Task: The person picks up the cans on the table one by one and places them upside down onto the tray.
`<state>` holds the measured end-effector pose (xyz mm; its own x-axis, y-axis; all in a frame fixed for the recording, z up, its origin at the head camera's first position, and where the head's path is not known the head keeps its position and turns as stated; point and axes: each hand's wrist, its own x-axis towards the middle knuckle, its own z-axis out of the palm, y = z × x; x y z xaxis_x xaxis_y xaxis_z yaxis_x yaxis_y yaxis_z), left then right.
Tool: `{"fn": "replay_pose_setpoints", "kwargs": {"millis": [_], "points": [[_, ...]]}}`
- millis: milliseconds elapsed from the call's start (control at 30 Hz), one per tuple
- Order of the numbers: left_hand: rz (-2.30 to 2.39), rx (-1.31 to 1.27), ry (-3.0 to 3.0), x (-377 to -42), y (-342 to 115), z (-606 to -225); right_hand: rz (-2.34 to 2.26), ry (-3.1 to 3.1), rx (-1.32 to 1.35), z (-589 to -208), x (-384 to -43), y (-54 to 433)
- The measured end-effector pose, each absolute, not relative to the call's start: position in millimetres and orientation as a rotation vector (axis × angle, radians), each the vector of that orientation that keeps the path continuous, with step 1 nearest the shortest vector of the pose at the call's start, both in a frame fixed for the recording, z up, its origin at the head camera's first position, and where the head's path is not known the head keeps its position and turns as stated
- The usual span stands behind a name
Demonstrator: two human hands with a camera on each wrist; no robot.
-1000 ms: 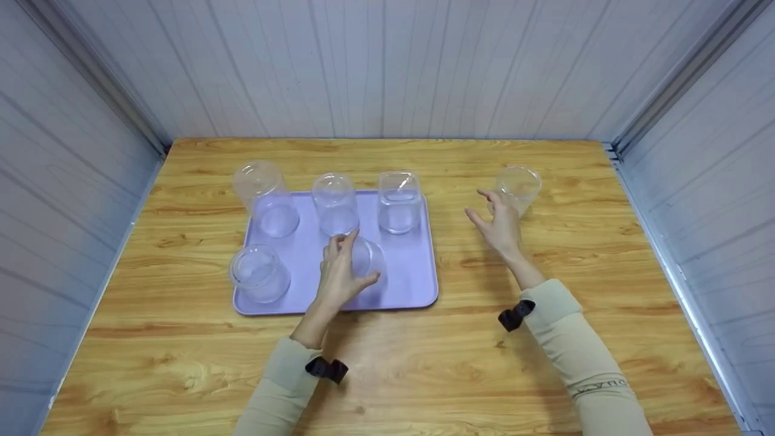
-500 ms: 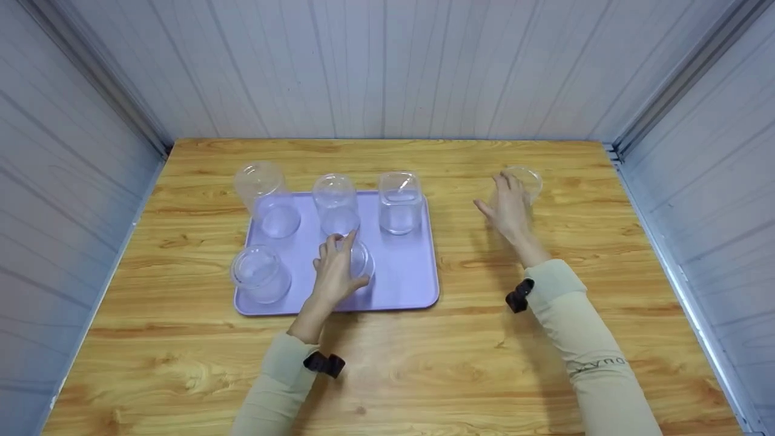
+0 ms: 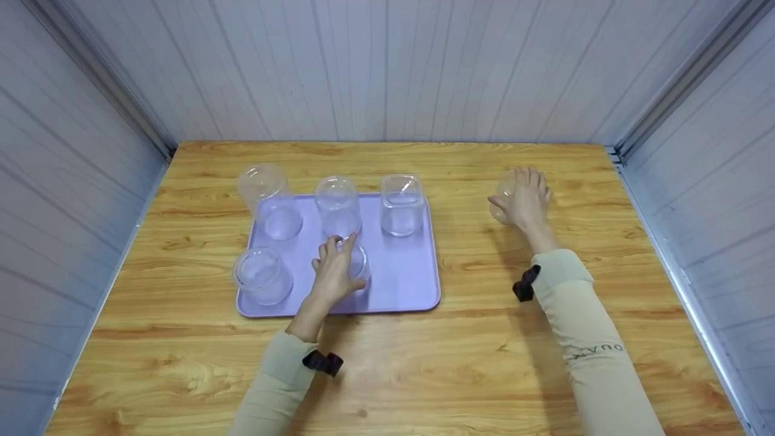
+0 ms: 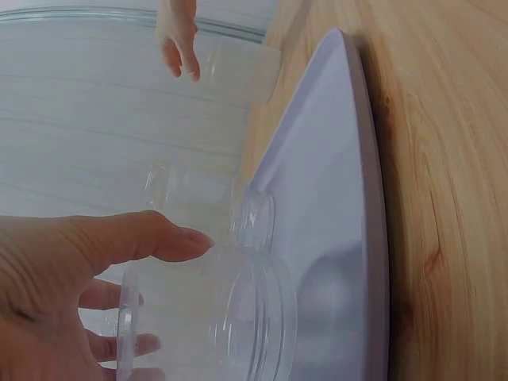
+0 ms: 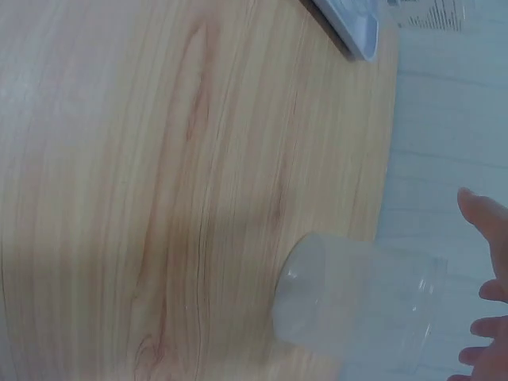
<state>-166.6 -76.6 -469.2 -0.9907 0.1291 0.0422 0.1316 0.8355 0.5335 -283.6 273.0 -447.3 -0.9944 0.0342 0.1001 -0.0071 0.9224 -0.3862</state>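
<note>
In the head view my left hand (image 3: pixel 331 272) grips a clear plastic jar (image 3: pixel 358 265) on the lilac tray (image 3: pixel 402 284), at the middle of its near row. The left wrist view shows my thumb against the side of this jar (image 4: pixel 214 317) and fingers seen through its wall. At the right, my right hand (image 3: pixel 528 200) hovers with spread fingers over another clear jar (image 3: pixel 502 197) standing on the table, partly hidden by the hand. The right wrist view has my fingers (image 5: pixel 490 214) just past this upright jar's (image 5: pixel 357 298) top, apart from it.
Along the tray's back stand a tall round jar (image 3: pixel 264 188), a second round jar (image 3: pixel 337 203) and a squarish jar (image 3: pixel 402 206). A short wide jar (image 3: pixel 262 275) occupies the near left corner. Pale panel walls (image 3: pixel 387 72) enclose the wooden table (image 3: pixel 424 375) on three sides.
My left hand and its jar have shifted slightly left on the tray. My right hand has moved right and away from me, from beside the right jar to over it.
</note>
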Motion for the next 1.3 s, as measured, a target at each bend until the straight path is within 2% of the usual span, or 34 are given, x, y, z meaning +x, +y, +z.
{"fn": "replay_pose_setpoints", "kwargs": {"millis": [467,1300], "points": [[-0.83,-0.241,-3.088,-167,-82,-469,0.754,-3.087,-0.23,-440,-299,285],[-0.772,-0.306,-3.2,-177,-80,-474,0.745,-3.2,-0.291,-442,-316,290]]}}
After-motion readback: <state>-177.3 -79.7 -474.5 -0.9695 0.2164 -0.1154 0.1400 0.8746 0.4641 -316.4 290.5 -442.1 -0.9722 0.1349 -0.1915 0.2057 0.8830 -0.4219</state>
